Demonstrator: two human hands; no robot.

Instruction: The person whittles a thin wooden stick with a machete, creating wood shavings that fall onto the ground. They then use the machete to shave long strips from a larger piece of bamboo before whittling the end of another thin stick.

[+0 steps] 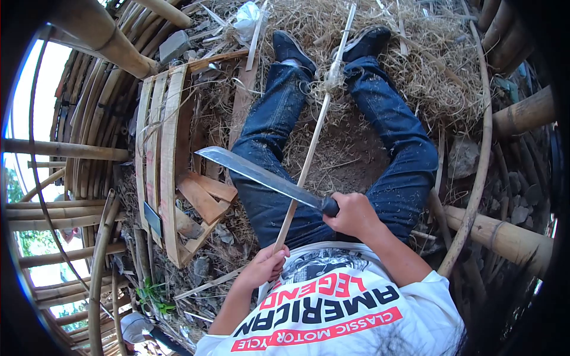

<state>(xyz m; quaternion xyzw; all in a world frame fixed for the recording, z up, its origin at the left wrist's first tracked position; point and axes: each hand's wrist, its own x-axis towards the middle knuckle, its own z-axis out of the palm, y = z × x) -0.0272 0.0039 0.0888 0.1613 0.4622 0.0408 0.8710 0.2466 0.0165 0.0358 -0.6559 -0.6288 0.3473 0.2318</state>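
My right hand (pixel 353 215) is wrapped round the black handle of a machete (pixel 261 174). Its long blade points left and lies across a thin bamboo strip (pixel 313 145). Close to my waist, my left hand (pixel 266 266) grips the lower end of that strip. From there the strip runs away from me between my legs, up to my shoes. Pale shavings (pixel 333 77) bunch around it between my ankles.
To the left stands a wooden crate (pixel 172 118) with a dark phone-like slab (pixel 152 219) on its slats. Dry shavings (pixel 436 77) cover the ground around my feet. Bamboo poles (pixel 510 237) flank both sides. A clear plastic bag (pixel 247 21) lies at the top.
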